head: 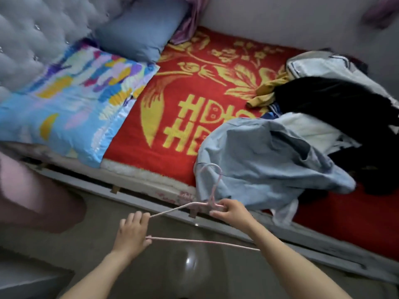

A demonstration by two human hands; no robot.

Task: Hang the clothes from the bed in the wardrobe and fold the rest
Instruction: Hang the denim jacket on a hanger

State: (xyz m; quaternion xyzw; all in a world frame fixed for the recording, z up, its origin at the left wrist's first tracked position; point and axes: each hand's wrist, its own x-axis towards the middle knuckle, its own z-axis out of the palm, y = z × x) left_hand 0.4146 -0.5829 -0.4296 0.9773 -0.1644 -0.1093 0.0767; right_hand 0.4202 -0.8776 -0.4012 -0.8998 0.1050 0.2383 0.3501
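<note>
Holding one pink hanger point(183, 206) in both hands, at 6 o'clock, above the floor point(172, 272) and just off the bed edge.

Left hand point(132, 230): fingers curled round the hanger's left corner, where the upper arm meets the bottom bar.
Right hand point(233, 212): thumb and fingers pinching the neck, below the hook.
The hands are apart, one at each of these spots. The hook points to 12 o'clock and shows against the shirt hem; contact with the cloth cannot be told.

Clothes, all on the bed, 1 to 4 o'clock:
- shirt point(269, 160): light blue, crumpled, nearest the hands, at 4 o'clock, its hem over the bed edge.
- white garment point(306, 130): just behind the shirt, 3 o'clock.
- black garment point(334, 100): large, 2 to 3 o'clock, touching the white one.
- yellow garment point(266, 92): bunched against the black one's left side, 2 o'clock.
- grey garment point(319, 65): far end of the pile, near the wall, 1 o'clock.

Bedding:
- blanket point(194, 93): red with a yellow pattern, centre to 12 o'clock, under the clothes.
- patterned pillow point(71, 100): 9 to 10 o'clock.
- blue pillow point(140, 33): 11 o'clock, against the headboard point(32, 39), which is grey and tufted.

Blurred pink shape point(32, 190), 8 o'clock: cannot tell what it is.
</note>
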